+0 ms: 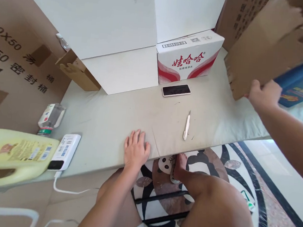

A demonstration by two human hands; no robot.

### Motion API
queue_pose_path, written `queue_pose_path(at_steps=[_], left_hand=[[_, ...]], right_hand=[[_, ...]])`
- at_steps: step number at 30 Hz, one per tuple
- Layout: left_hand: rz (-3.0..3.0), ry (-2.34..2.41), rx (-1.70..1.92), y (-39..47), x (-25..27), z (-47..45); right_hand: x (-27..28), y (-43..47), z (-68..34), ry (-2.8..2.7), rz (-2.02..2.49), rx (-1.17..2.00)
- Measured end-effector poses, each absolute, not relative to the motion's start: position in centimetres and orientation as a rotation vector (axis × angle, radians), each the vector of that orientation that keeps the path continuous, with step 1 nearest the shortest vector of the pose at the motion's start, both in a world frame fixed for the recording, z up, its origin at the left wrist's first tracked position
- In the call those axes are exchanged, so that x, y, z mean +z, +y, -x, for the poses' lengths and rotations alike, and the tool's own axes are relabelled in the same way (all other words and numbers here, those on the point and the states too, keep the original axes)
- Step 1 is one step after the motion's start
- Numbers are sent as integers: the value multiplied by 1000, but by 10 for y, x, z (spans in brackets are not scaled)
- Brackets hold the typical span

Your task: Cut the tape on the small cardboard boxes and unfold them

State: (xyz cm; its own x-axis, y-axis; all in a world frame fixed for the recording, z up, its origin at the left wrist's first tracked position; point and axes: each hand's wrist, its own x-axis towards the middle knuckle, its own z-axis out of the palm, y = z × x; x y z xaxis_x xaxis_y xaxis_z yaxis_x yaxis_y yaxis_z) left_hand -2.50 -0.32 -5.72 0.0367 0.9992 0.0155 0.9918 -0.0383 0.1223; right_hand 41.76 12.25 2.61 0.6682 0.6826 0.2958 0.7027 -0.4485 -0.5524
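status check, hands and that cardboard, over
Left hand flat on table, empty. Right hand grips cardboard, raised at right. Knife, phone lie mid-table.

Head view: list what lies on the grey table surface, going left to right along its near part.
Yellow jug → power bank → left hand → white utility knife → right hand gripping cardboard.

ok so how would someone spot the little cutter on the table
Start at the red-and-white carton at the back of the grey table, then the phone lying before it. Nearer the front edge lies the white cutter: thin, stick-like, untouched, right of the flat left hand.
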Motion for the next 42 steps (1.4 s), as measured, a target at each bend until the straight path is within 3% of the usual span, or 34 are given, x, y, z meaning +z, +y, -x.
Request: queue_pose_path(at_steps=[5, 13, 22, 34, 42], left_hand=[[-2190, 2129, 138, -2, -56, 26], [-2189, 2117, 146, -3, -55, 25], [-2183, 2078, 312, -8, -58, 26], [-2134, 1826, 483, -20, -71, 36], [-2178, 1714, 374, -25, -76, 41]], right_hand=[[50, 188, -399, -1266, 2186, 166], [0, 164, -358, -1527, 2168, 490], [27, 158, -292, -1955, 2058, 443], [47, 202, 11, -2518, 1338, 487], [55, 314, 204, -2277, 1235, 560]])
